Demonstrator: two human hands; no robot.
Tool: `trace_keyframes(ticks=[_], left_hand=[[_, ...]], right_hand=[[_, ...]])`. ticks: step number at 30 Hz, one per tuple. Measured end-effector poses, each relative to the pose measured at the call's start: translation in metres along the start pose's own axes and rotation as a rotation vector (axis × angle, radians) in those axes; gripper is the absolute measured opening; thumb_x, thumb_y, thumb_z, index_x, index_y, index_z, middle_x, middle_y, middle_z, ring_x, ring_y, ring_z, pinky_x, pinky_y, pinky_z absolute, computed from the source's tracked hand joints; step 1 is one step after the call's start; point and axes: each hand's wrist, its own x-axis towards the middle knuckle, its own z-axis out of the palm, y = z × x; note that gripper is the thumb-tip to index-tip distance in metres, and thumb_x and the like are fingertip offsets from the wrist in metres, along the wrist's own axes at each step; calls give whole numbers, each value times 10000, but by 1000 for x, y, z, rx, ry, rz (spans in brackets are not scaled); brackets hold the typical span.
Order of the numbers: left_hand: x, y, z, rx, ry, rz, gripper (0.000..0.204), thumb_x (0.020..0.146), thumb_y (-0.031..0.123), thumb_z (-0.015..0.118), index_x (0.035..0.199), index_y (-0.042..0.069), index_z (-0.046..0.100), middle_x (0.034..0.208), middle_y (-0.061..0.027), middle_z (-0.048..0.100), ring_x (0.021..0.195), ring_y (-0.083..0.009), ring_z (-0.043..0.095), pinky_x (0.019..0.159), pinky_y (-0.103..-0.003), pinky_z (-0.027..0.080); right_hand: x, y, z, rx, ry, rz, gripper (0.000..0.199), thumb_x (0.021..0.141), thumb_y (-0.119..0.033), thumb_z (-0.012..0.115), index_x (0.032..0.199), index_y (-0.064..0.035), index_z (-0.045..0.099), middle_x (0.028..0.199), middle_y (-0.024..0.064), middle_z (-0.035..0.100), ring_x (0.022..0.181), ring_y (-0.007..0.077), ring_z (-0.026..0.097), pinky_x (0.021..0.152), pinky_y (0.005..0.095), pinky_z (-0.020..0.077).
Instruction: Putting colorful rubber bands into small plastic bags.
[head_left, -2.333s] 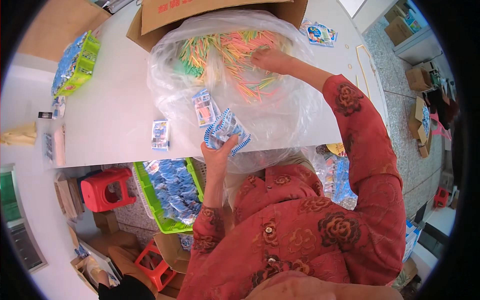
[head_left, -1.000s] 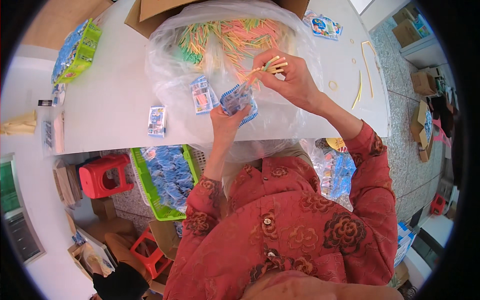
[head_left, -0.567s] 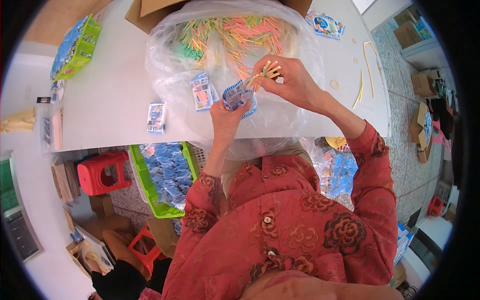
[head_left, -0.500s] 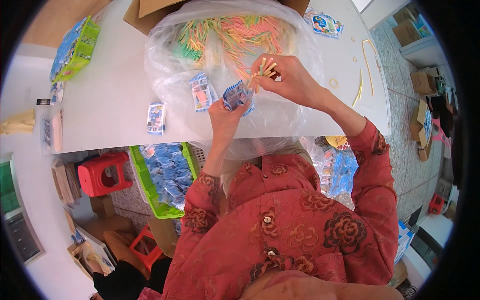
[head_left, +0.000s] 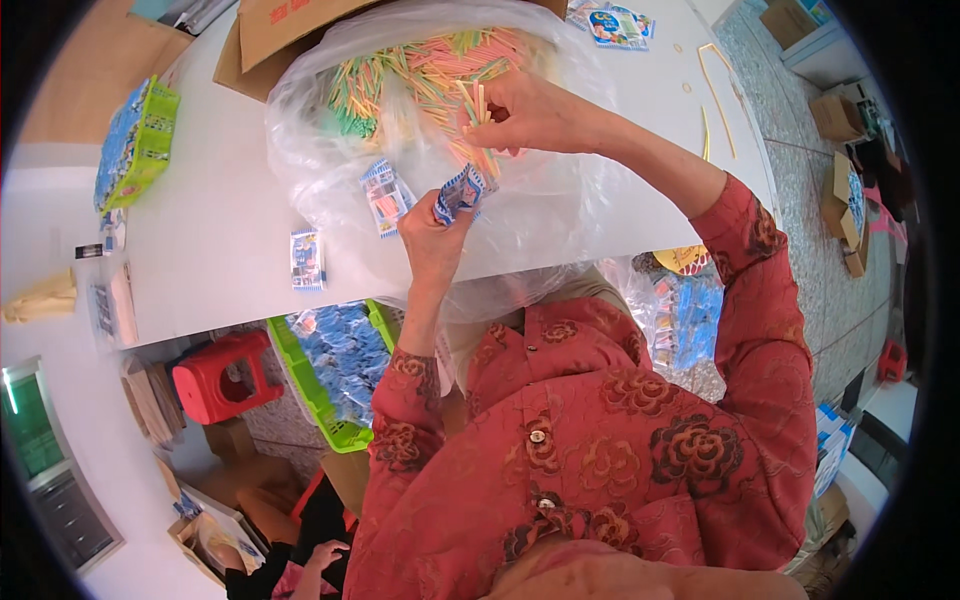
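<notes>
My left hand (head_left: 432, 245) pinches a small blue-and-white packet (head_left: 458, 196) over the near side of the plastic bag. Just beyond the packet, my right hand (head_left: 535, 115) has its fingers closed on several thin pastel sticks (head_left: 479, 98) in pink, yellow and green. More sticks show between that hand and the packet's upper end; whether they are inside it I cannot tell. A clear plastic bag (head_left: 300, 135) lies open on the table with a large heap of such sticks (head_left: 425, 80). Beside my left hand a packet (head_left: 386, 198) rests on the bag, and another packet (head_left: 307, 259) lies farther left.
An open cardboard box (head_left: 245, 55) stands behind the bag on the white table (head_left: 215, 215). Green baskets of blue packets are on the table's left (head_left: 150, 140) and below its edge (head_left: 345, 436). A red stool (head_left: 215, 380) and another person's hand (head_left: 325, 553) are at lower left.
My right hand has moved up and left with its sticks, a little away from the packet. My left hand still holds the packet. The view has shifted slightly; another person's hand now shows at lower left.
</notes>
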Motion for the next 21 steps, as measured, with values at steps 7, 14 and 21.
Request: trace_keyframes(ticks=[7,14,21], left_hand=[[3,-3,1,50,6,80,136,667,60,696,696,-14,586,516,-57,482,469,-93,416,465,-257,366],[2,3,0,-6,-13,35,134,686,59,693,783,-10,630,589,-29,578,529,-59,467,506,-235,399],[1,3,1,-301,-60,-143,168,712,59,691,860,-14,659,722,17,630,643,-33,523,591,-208,443]], right_hand=[[2,-5,-5,-8,31,-54,349,800,-274,596,591,-38,446,535,30,491,488,82,509,435,225,402],[0,-5,-1,-2,48,-87,330,802,-246,596,588,-45,445,533,23,488,479,73,501,423,219,390],[-13,-4,22,4,134,-138,146,796,-178,587,771,-37,557,565,9,501,522,68,445,475,241,360]])
